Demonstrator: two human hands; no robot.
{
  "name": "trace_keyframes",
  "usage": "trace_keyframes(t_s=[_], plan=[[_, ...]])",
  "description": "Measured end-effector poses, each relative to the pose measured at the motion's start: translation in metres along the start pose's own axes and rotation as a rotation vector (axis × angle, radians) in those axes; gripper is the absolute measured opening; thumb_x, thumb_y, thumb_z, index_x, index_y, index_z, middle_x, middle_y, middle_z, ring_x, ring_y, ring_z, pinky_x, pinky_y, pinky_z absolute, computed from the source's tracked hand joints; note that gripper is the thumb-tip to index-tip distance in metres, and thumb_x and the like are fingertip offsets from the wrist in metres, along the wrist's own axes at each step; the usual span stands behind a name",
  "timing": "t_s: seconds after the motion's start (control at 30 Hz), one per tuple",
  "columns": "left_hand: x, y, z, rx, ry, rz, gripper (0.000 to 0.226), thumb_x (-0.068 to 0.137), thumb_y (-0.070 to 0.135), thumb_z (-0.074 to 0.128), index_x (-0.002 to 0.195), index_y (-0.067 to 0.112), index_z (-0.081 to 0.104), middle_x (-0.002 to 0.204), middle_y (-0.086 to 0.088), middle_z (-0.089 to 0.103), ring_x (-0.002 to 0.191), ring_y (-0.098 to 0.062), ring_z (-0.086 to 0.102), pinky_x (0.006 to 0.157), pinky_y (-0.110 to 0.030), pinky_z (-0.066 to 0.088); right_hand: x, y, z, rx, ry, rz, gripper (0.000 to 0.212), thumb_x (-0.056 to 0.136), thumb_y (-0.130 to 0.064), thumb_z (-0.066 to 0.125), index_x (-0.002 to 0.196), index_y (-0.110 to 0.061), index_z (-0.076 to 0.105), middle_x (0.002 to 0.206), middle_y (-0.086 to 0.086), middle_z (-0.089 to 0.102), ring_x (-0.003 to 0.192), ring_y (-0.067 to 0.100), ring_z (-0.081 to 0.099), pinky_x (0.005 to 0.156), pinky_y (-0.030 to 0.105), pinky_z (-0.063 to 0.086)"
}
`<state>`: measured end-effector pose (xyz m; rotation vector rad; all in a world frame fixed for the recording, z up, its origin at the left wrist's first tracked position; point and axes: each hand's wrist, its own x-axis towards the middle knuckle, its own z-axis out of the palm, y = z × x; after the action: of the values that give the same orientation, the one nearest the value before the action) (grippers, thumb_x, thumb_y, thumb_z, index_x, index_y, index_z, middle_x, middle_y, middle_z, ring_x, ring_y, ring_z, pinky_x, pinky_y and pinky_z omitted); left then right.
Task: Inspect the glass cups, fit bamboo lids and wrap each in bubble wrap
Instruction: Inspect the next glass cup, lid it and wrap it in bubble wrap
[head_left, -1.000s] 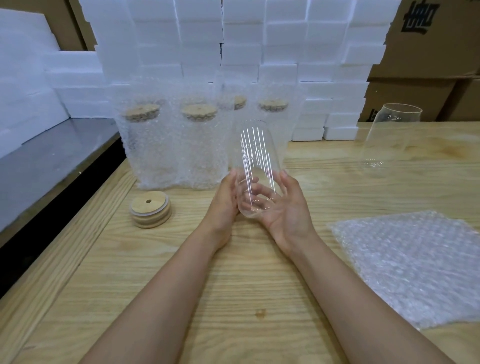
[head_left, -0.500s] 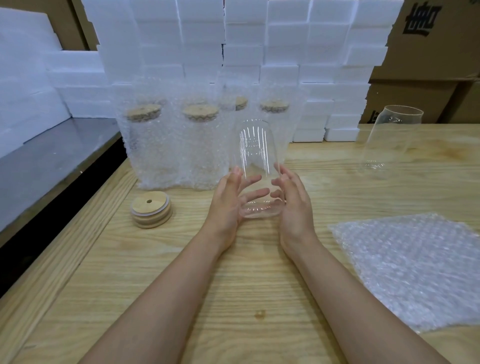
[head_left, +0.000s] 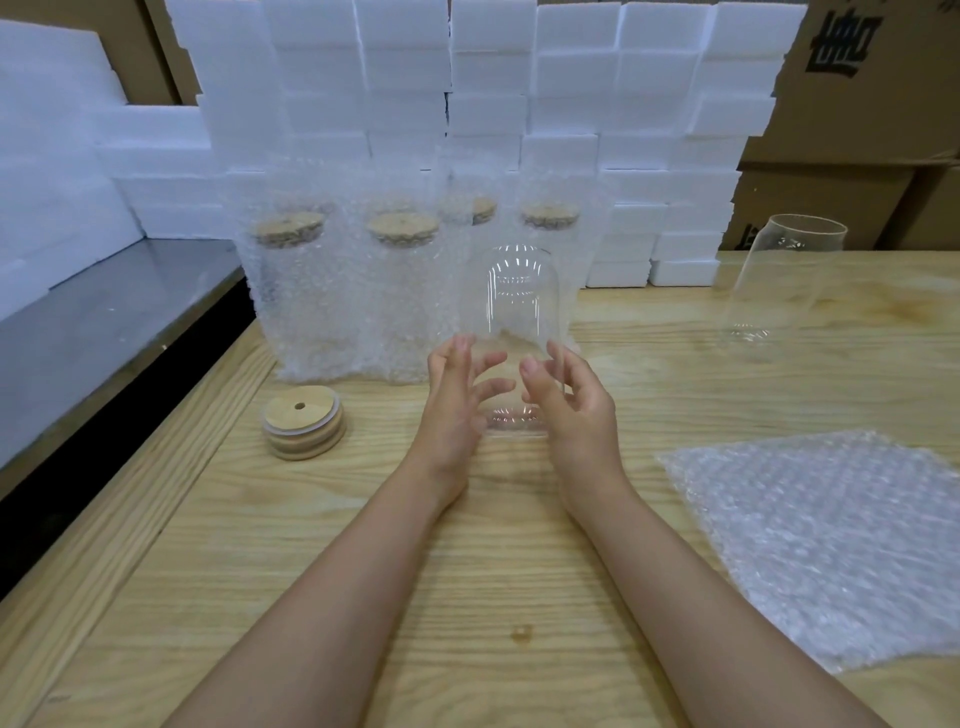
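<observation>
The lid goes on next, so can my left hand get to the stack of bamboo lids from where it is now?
Probably yes. The stack of bamboo lids lies left of the left hand, with only bare table between. Its fingers are spread at the glass cup, not wrapped round it.

**What we cannot make out around the glass cup**

The glass cup (head_left: 522, 312) is so clear that we cannot tell whether the left hand (head_left: 454, 400) and right hand (head_left: 579, 415) flanking it touch its wall, or whether its base meets the table (head_left: 483, 571). Behind the cup, the wrapped cups (head_left: 400, 301) blur under their wrap, and the rear two are partly hidden. Left of the cup, we cannot count the stacked bamboo lids (head_left: 303, 423). Right of it, the bubble wrap sheet (head_left: 831, 545) runs off the edge. Farther behind it to the right, the print on the cardboard box (head_left: 852, 41) is cut off at the top.
</observation>
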<state>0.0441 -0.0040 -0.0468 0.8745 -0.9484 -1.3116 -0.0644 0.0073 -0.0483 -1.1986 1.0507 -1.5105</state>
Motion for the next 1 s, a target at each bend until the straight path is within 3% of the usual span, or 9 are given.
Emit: trace_keyframes(t_s=[0.07,0.17,0.27,0.33,0.43,0.5,0.7,0.83,1.0], plan=[[0.0008,0.0012,-0.0016,-0.026,-0.005,-0.007,0.071,0.080,0.061,0.045,0.132,0.014,0.038,0.136,-0.017,0.053,0.122,-0.038,0.053,0.097,-0.062,0.042,-0.0007,-0.0013,0.0010,0.098,-0.009,0.018,0.077,0.071,-0.043,0.074,0.134,-0.008,0.050,0.098,-0.005,0.058,0.074,0.001,0.063,0.061,0.016,0.051],[0.0003,0.0033,-0.0040,-0.034,0.005,-0.019,0.072,0.081,0.065,0.051,0.133,0.016,0.042,0.130,-0.012,0.059,0.111,-0.024,0.059,0.091,-0.045,0.049,0.0011,-0.0027,-0.0002,0.232,-0.002,0.080,0.077,0.070,-0.042,0.067,0.135,-0.006,0.050,0.092,-0.004,0.060,0.078,0.011,0.060,0.069,0.028,0.055],[0.0007,0.0015,-0.0062,0.025,-0.031,-0.032,0.072,0.074,0.060,0.047,0.133,0.018,0.047,0.124,-0.004,0.064,0.114,-0.018,0.060,0.089,-0.033,0.051,0.0036,-0.0029,-0.0009,0.339,-0.010,0.143,0.041,0.086,-0.032,0.061,0.122,-0.012,0.058,0.097,0.006,0.061,0.077,0.020,0.059,0.071,0.036,0.057],[0.0011,0.0002,-0.0063,0.048,-0.090,-0.036,0.051,0.082,0.056,0.058,0.117,0.020,0.056,0.118,-0.004,0.066,0.109,-0.016,0.063,0.084,-0.029,0.054,0.0045,-0.0027,-0.0007,0.391,-0.026,0.182,0.032,0.096,-0.028,0.051,0.125,-0.015,0.055,0.099,0.010,0.062,0.076,0.022,0.060,0.074,0.042,0.056],[0.0010,-0.0033,-0.0061,0.064,-0.103,0.008,0.033,0.079,0.043,0.058,0.100,0.017,0.061,0.101,-0.003,0.068,0.088,-0.011,0.068,0.068,-0.024,0.056,0.0060,-0.0002,0.0002,0.295,-0.075,0.175,0.040,0.101,-0.032,0.040,0.139,-0.021,0.044,0.100,0.006,0.067,0.077,0.018,0.063,0.076,0.038,0.056],[0.0000,-0.0040,-0.0056,0.065,-0.090,0.037,0.031,0.076,0.043,0.061,0.098,0.022,0.062,0.102,0.003,0.069,0.090,-0.008,0.069,0.067,-0.023,0.055,0.0058,0.0015,0.0017,0.209,-0.103,0.150,0.042,0.103,-0.031,0.035,0.143,-0.022,0.038,0.105,0.007,0.068,0.081,0.017,0.064,0.080,0.037,0.055],[-0.0030,-0.0011,-0.0026,0.120,-0.031,0.118,0.060,0.058,0.057,0.066,0.111,0.029,0.054,0.121,0.002,0.065,0.103,-0.012,0.068,0.081,-0.029,0.055,0.0057,0.0038,-0.0020,-0.082,-0.043,0.068,0.043,0.101,-0.043,0.031,0.140,-0.032,0.045,0.115,-0.001,0.054,0.085,0.009,0.050,0.080,0.024,0.048],[-0.0033,0.0001,-0.0021,0.154,0.008,0.169,0.067,0.067,0.042,0.072,0.126,0.016,0.052,0.122,-0.004,0.065,0.101,-0.018,0.069,0.091,-0.038,0.053,0.0047,0.0016,-0.0027,-0.082,-0.107,0.061,0.069,0.084,-0.074,0.038,0.142,-0.037,0.041,0.121,-0.008,0.049,0.084,0.003,0.049,0.076,0.019,0.044],[-0.0036,-0.0002,-0.0068,0.250,-0.033,0.239,0.081,0.069,0.027,0.075,0.141,0.015,0.040,0.133,-0.005,0.058,0.112,-0.012,0.063,0.086,-0.024,0.053,0.0063,0.0010,-0.0051,-0.033,-0.197,0.043,0.112,0.048,-0.091,0.055,0.144,-0.035,0.037,0.117,-0.010,0.056,0.102,0.009,0.056,0.089,0.024,0.046]])
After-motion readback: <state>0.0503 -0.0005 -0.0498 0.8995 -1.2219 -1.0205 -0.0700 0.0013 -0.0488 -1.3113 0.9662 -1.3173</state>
